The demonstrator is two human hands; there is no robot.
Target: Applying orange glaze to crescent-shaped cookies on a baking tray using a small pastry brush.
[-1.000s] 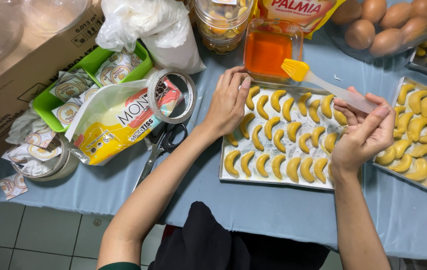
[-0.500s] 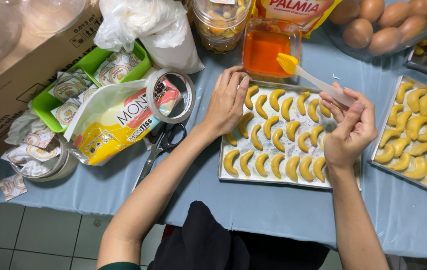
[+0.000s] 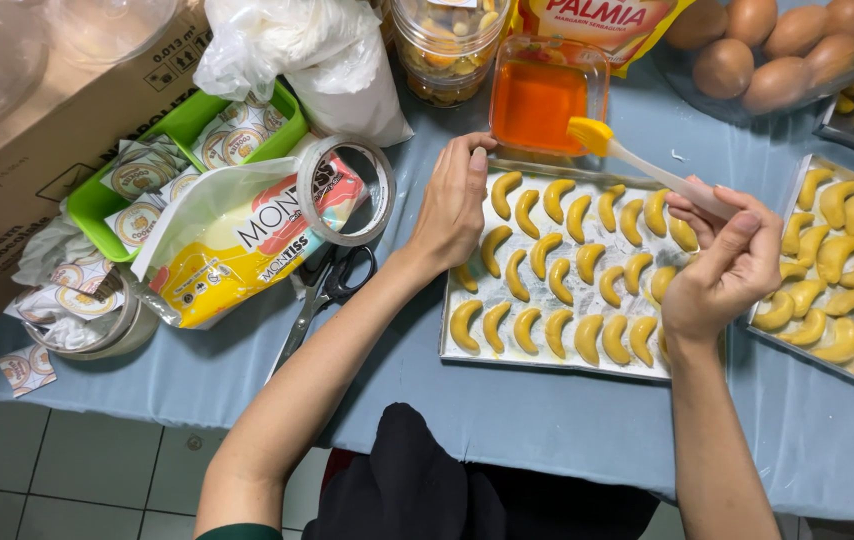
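Brush (image 3: 637, 165) now dips toward the orange glaze dish (image 3: 545, 98), pinched by right hand (image 3: 722, 270); left hand (image 3: 455, 205), fingers loosely together, steadies the tray (image 3: 547, 365) for reloading

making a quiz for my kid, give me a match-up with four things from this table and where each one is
Things:
1 brush
2 scissors
3 eggs
4 tape roll

Places:
a top right corner
b in the right hand, tip at the orange dish
c on the pouch
d left of the tray, below the tape

Pairs: 1-b, 2-d, 3-a, 4-c
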